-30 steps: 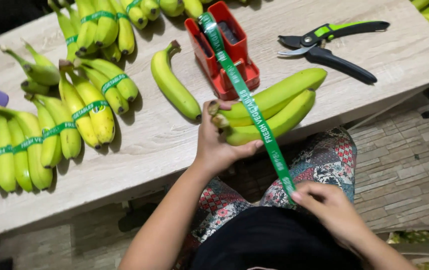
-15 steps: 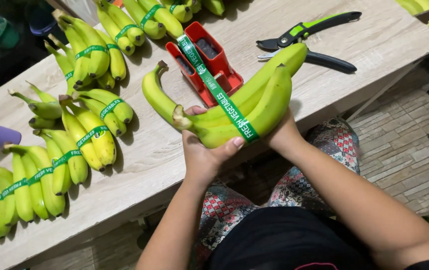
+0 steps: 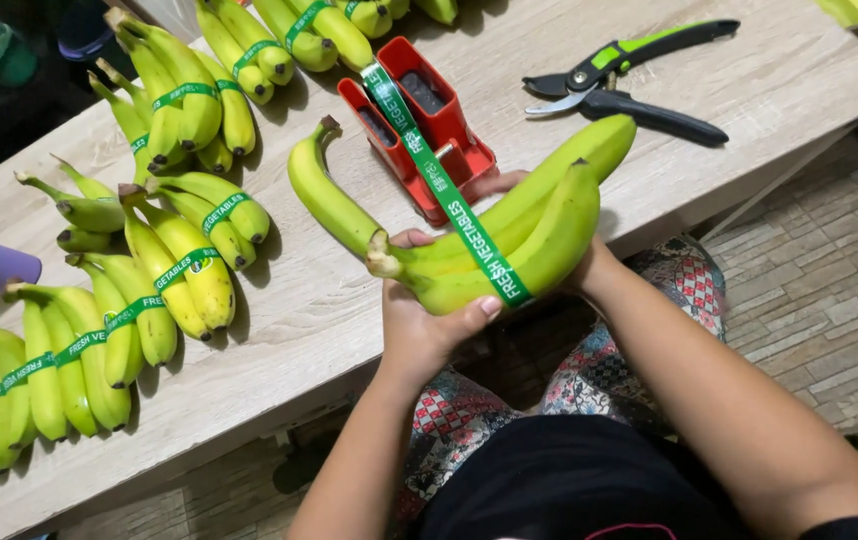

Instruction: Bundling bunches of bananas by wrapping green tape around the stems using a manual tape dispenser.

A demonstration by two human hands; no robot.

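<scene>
I see the left hand [image 3: 419, 335] cupped under the stem end of a small bunch of bananas [image 3: 519, 235], thumb pressed against its underside, lifting it just over the counter [image 3: 749, 90] edge. The right hand [image 3: 589, 270] is mostly hidden behind the bunch; I cannot tell its grip. Green tape [image 3: 449, 195] runs taut from the red tape dispenser [image 3: 419, 125] across the bunch, so holding it raised keeps the strip tight. 1 loose banana [image 3: 329, 190] lies beside the dispenser. Taped bunches [image 3: 164, 270] line the pale wooden counter, with garden shears [image 3: 629, 85] farther back. Brick paving shows below.
</scene>
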